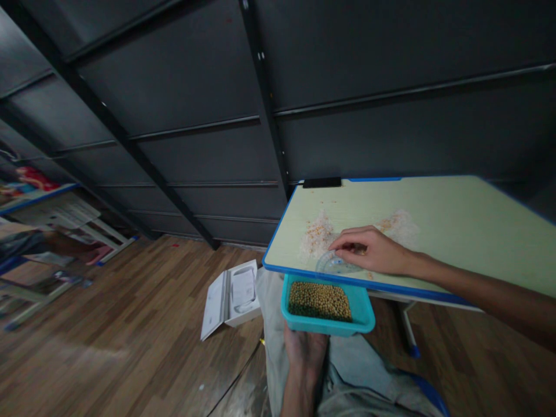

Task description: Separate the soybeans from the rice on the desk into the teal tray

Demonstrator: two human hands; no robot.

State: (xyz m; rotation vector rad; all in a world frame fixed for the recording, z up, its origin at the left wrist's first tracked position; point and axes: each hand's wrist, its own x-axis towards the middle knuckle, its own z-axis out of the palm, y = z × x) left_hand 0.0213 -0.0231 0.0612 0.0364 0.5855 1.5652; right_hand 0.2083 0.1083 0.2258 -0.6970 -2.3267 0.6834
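Observation:
My left hand (pixel 305 347) is under a teal plastic tub (pixel 362 307), supporting it below the table's front edge. Round yellow beans that look like soybeans (pixel 325 295) and a patch of green ones, probably mung beans (pixel 299 308), lie in the tub. On the tabletop, my right hand (pixel 376 249) has its fingers bent together at the rim of a shallow clear plastic dish (pixel 332 265). The dish sits near the front edge, right above the tub; its contents are hard to make out. Behind it is a pile of white grains with orange bits (pixel 319 234).
A second pale pile (pixel 402 226) lies beyond my right hand on the light green table (pixel 456 214). A black flat object (pixel 322 182) rests at its back edge. An open white box (pixel 241 292) and a cable (pixel 238 373) are on the floor. Another person's leg (pixel 61 243) shows at left.

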